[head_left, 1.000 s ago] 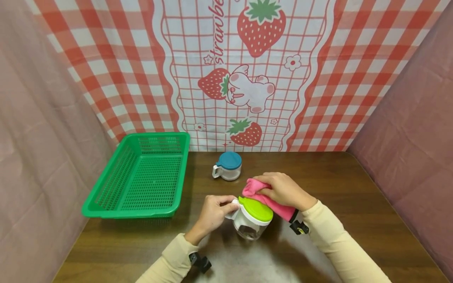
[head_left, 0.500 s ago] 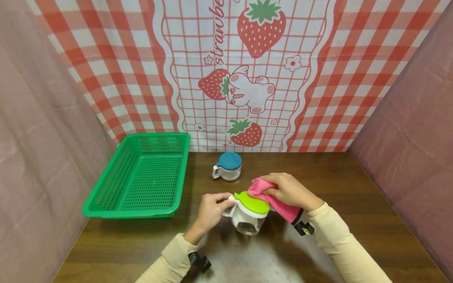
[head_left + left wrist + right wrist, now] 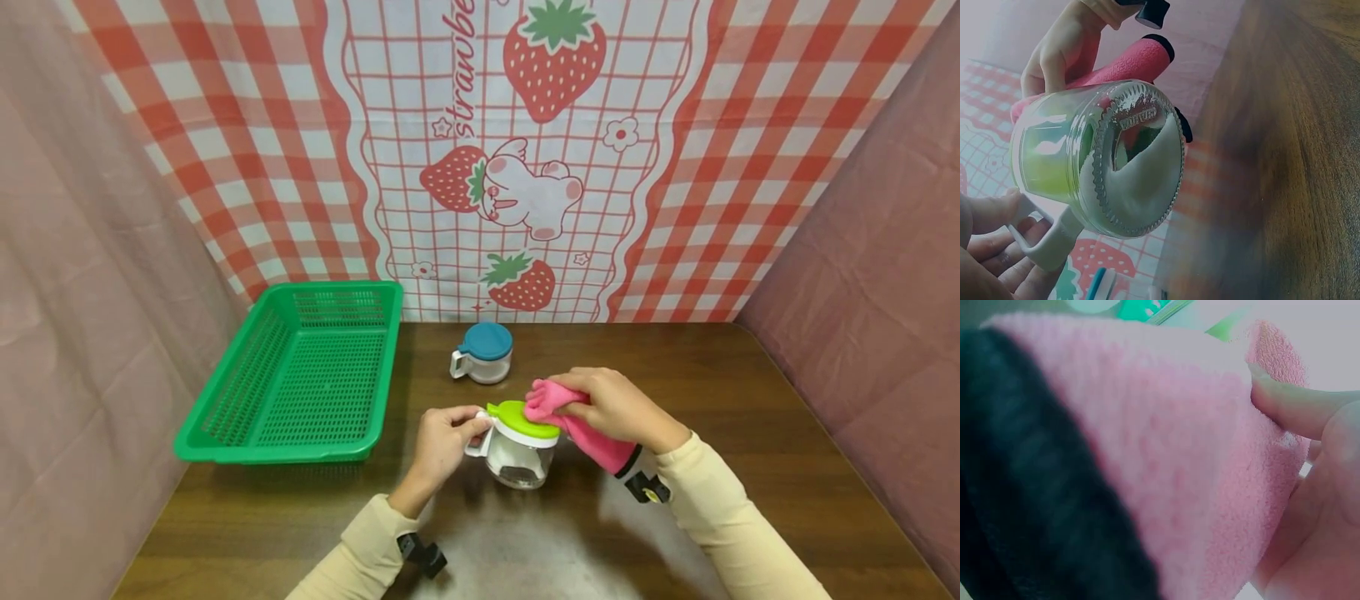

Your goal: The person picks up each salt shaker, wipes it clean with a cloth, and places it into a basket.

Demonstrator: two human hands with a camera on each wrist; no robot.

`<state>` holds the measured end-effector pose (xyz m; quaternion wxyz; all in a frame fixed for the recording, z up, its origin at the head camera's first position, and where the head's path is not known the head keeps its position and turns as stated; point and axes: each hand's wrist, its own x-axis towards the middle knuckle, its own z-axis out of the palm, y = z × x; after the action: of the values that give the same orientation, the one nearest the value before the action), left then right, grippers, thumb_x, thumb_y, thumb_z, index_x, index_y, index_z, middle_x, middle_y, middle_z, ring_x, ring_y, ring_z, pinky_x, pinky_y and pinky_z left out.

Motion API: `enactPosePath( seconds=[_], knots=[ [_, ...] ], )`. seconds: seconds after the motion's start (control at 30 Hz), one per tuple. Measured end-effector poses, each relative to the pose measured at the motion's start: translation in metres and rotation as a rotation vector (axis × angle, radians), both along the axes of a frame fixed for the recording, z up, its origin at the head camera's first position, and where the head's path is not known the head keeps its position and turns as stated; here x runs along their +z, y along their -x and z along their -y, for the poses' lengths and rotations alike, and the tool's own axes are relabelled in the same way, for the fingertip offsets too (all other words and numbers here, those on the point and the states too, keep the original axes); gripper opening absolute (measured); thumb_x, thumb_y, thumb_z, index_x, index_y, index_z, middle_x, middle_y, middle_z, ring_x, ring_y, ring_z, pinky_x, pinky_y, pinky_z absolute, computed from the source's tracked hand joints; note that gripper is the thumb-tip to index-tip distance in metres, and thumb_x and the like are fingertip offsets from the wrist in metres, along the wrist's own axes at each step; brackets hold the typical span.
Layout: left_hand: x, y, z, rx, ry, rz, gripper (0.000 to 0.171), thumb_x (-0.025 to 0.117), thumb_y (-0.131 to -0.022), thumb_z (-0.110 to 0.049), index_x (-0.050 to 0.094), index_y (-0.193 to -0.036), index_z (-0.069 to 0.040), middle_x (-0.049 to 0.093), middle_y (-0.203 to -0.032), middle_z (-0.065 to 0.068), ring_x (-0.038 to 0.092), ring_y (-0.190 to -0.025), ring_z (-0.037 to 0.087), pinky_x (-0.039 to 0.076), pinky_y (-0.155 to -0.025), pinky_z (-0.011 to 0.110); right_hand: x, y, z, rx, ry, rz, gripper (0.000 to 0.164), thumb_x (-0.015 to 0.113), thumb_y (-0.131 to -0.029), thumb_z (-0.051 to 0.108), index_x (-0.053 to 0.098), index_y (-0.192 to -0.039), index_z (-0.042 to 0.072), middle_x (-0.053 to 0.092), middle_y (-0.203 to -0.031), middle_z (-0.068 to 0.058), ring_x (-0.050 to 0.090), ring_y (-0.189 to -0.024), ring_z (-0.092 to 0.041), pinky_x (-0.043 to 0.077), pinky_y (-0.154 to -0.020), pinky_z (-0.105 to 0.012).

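Observation:
My left hand pinches the white handle of a clear glass seasoning jar with a lime-green lid. The jar is held up off the table and tilted; in the left wrist view its ribbed base faces the camera, with white powder heaped inside against the glass. My right hand grips a bunched pink cloth with a black edge, its folded end lying on the right part of the lid. In the right wrist view the cloth fills most of the frame, with the thumb pressed on it.
Behind the hands stands a smaller-looking jar with a blue lid and white handle. A green plastic basket sits at the left on the brown wooden table. A checked strawberry cloth hangs at the back, pink curtains at both sides.
The jar has shifted left and slightly away from me, and its lid sits more level. The right hand with the cloth has moved a little to the right, its folded end now over the lid.

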<state>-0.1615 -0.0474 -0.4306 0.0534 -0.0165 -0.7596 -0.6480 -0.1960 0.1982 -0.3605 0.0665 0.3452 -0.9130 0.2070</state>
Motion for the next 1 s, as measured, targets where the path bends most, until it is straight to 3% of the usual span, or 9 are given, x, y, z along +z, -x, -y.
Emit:
enactPosePath(
  seconds=[0.4,1.0],
  knots=[
    [0.000,0.000,0.000,-0.012,-0.036,0.040,0.021,0.076,-0.082,-0.008,0.075,-0.096,0.006,0.073,-0.082,0.022,0.061,-0.060,0.007,0.056,-0.058,0.023,0.011,-0.012,0.004,0.047,-0.035,-0.109,0.033,0.077,-0.082,0.017,0.072,-0.114,0.015,0.066,-0.087,0.006,0.057,-0.077,-0.007,0.050,-0.069,-0.029],
    [0.000,0.000,-0.001,-0.038,-0.021,0.030,0.020,0.076,-0.081,-0.008,0.075,-0.096,0.005,0.073,-0.082,0.022,0.064,-0.063,0.010,0.057,-0.060,0.023,0.011,-0.015,0.016,0.088,-0.058,-0.130,0.031,0.077,-0.081,0.013,0.073,-0.112,0.012,0.067,-0.089,0.003,0.059,-0.079,-0.009,0.052,-0.069,-0.030]
  ],
)
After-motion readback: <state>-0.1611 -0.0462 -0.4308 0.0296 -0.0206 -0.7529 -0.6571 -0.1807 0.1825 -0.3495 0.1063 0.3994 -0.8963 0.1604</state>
